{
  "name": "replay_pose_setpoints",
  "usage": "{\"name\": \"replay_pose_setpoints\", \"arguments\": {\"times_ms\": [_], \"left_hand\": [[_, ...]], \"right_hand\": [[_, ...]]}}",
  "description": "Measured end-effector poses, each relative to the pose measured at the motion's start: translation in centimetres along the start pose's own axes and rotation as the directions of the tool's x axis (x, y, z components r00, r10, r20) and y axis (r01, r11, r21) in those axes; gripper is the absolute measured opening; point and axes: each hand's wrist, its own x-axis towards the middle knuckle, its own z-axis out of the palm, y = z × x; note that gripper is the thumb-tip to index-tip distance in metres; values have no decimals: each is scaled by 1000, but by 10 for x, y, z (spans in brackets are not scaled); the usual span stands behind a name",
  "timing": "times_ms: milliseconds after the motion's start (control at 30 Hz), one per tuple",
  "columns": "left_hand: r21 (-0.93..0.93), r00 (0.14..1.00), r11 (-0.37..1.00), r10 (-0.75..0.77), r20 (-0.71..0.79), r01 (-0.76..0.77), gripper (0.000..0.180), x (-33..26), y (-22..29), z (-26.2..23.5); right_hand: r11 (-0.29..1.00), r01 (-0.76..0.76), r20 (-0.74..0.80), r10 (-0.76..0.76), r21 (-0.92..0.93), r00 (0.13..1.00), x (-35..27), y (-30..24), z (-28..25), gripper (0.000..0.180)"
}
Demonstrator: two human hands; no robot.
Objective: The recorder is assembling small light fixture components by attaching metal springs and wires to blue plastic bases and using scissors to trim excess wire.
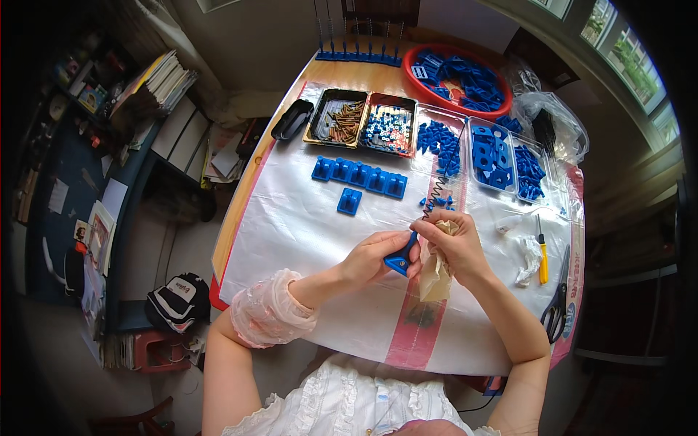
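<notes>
Gripping a blue plastic piece in the left hand, over the sheet-covered desk. Clutching crumpled tan paper in the right hand, fingertips near the piece's upper end; cannot tell if also holding the black coil just beyond. Facing a row of blue brackets, with a tray of screws farther off.
</notes>
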Motion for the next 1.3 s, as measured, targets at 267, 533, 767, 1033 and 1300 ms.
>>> {"name": "replay_pose_setpoints", "arguments": {"times_ms": [267,533,767,1033,1300], "left_hand": [[0,999,1000,-6,-33,6,37,3,3,3],[8,1000,1000,11,-15,-11,37,4,-5,-6],[-83,998,997,-8,-69,2,47,1,-1,-3],[-28,996,999,16,-86,-18,47,3,3,-2],[115,999,993,11,-30,-8,30,7,-1,-9]], "right_hand": [[1000,27,25,-27,-8,999,0,-5,0,17],[992,97,24,-96,-77,995,1,-1,2,19],[992,90,-4,-91,-92,996,-2,-8,2,17],[948,270,-12,-276,-169,961,-31,-76,-13,16],[843,258,-73,-329,-472,942,-103,-109,-66,11]]}}
